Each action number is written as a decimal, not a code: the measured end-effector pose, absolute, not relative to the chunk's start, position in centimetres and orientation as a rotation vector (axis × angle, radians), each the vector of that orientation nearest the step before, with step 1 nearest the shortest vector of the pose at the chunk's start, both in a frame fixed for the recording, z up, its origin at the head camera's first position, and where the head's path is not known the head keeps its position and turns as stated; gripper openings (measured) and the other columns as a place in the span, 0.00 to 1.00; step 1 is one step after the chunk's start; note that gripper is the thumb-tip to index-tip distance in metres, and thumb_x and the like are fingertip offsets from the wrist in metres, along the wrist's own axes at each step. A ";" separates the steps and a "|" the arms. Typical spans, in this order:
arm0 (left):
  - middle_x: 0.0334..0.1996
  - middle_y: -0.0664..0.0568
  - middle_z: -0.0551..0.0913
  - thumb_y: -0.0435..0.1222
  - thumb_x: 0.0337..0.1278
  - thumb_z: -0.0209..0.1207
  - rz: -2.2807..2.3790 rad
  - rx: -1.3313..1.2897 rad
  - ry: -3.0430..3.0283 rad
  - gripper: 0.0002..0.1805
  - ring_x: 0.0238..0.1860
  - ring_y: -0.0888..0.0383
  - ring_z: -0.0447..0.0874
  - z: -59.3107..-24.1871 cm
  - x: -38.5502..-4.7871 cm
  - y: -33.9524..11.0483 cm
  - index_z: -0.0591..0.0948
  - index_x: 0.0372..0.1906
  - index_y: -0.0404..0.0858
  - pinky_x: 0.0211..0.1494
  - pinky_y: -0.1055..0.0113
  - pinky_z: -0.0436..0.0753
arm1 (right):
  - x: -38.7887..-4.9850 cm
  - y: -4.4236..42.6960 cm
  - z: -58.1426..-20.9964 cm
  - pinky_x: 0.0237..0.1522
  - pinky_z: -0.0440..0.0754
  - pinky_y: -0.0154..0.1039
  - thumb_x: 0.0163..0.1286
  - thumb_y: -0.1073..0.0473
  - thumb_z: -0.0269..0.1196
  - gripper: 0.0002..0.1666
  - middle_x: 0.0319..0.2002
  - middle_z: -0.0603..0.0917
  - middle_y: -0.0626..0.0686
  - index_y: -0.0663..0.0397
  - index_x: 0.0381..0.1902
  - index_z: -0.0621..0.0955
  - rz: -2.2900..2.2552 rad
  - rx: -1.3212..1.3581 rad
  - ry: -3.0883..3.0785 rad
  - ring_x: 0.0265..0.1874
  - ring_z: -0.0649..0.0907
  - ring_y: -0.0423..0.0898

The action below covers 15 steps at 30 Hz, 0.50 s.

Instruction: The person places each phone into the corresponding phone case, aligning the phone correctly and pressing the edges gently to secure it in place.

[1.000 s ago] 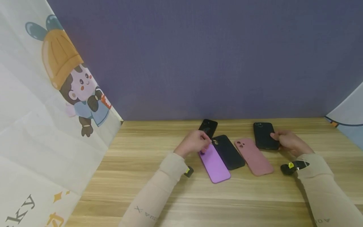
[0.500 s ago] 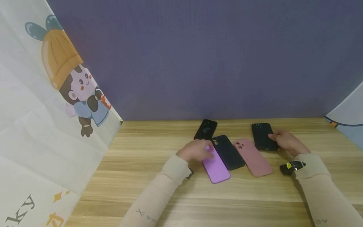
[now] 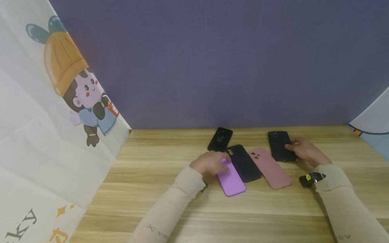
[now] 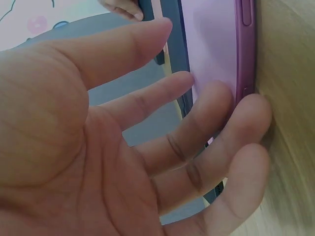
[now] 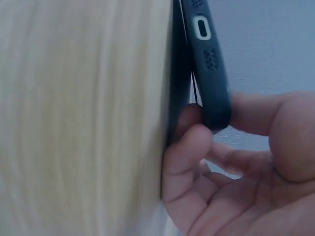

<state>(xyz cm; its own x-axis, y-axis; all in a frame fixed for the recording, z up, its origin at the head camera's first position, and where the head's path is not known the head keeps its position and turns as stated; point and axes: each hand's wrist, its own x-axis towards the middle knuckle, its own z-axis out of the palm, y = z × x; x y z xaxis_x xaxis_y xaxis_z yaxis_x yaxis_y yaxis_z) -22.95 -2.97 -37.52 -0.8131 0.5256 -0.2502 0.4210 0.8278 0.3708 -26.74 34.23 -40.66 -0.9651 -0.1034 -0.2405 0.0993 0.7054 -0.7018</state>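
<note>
My left hand (image 3: 211, 162) is over the upper left part of a purple phone case (image 3: 232, 182). In the left wrist view its fingers are loosely bent at the edge of the purple case (image 4: 211, 39), and the thumb stands apart. At the right, my right hand (image 3: 307, 150) pinches the lower corner of a black phone case (image 3: 280, 145) between thumb and fingers. The right wrist view shows its bottom end (image 5: 209, 69), with a port opening and speaker holes, tilted up a little from the table. What lies inside the case is unclear.
Between the hands lie a dark phone case (image 3: 245, 165), touching or close to the purple one, and a pink phone case (image 3: 271, 170) with camera holes. A glossy black phone (image 3: 221, 139) lies behind. The wooden table (image 3: 158, 152) ends at a dark blue partition (image 3: 194, 67).
My left hand has come nearer and slightly right, uncovering more of the glossy black phone, and its fingers have loosened. My right hand has shifted slightly left with the black phone case.
</note>
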 end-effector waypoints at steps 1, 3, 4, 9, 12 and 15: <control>0.65 0.54 0.82 0.46 0.66 0.64 0.420 0.710 2.667 0.22 0.64 0.56 0.80 -37.5 -23.0 -3.0 0.81 0.63 0.49 0.66 0.59 0.79 | -26.7 34.1 -40.6 0.35 0.84 0.40 0.83 0.51 0.46 0.41 0.66 0.61 0.84 0.84 0.73 0.51 -1.110 -0.008 2.654 0.47 0.80 0.59; 0.66 0.54 0.81 0.47 0.65 0.65 0.399 0.703 2.662 0.23 0.64 0.55 0.80 -37.5 -22.9 -3.1 0.80 0.64 0.51 0.66 0.58 0.79 | -26.6 34.0 -40.5 0.36 0.84 0.40 0.83 0.50 0.49 0.41 0.66 0.62 0.83 0.83 0.73 0.53 -1.076 -0.027 2.672 0.49 0.79 0.61; 0.66 0.54 0.81 0.48 0.65 0.65 0.385 0.700 2.659 0.24 0.64 0.54 0.79 -37.5 -22.9 -3.1 0.79 0.65 0.51 0.66 0.57 0.79 | -26.6 33.9 -40.4 0.37 0.84 0.41 0.82 0.50 0.50 0.42 0.66 0.62 0.84 0.83 0.72 0.54 -1.055 -0.039 2.681 0.50 0.79 0.62; 0.65 0.53 0.81 0.50 0.62 0.67 0.355 0.669 2.640 0.28 0.63 0.52 0.79 -37.3 -22.8 -3.2 0.76 0.66 0.54 0.66 0.54 0.78 | -26.7 33.5 -40.2 0.34 0.82 0.41 0.80 0.50 0.54 0.36 0.49 0.77 0.75 0.82 0.64 0.64 -0.939 -0.055 2.736 0.36 0.82 0.55; 0.62 0.53 0.82 0.50 0.60 0.69 0.359 0.659 2.636 0.29 0.61 0.52 0.80 -37.3 -22.8 -3.3 0.76 0.65 0.54 0.64 0.54 0.79 | -26.8 33.4 -40.2 0.31 0.78 0.41 0.79 0.50 0.55 0.35 0.41 0.79 0.67 0.82 0.61 0.66 -0.871 -0.040 2.755 0.27 0.79 0.48; 0.58 0.53 0.83 0.50 0.58 0.70 0.362 0.654 2.644 0.28 0.57 0.52 0.81 -37.4 -22.9 -3.3 0.77 0.63 0.54 0.61 0.55 0.80 | -26.9 33.3 -40.1 0.33 0.78 0.40 0.79 0.50 0.55 0.37 0.45 0.78 0.71 0.83 0.63 0.65 -0.841 -0.030 2.753 0.29 0.79 0.49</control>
<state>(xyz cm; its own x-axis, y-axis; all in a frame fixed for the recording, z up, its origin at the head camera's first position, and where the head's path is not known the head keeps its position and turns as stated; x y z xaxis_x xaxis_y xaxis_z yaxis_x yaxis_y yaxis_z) -22.87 -3.27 -37.40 -0.8143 0.4909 -0.3096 0.3897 0.8578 0.3351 -26.86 33.29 -40.07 -0.9655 -0.0954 -0.2423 0.0562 0.8321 -0.5517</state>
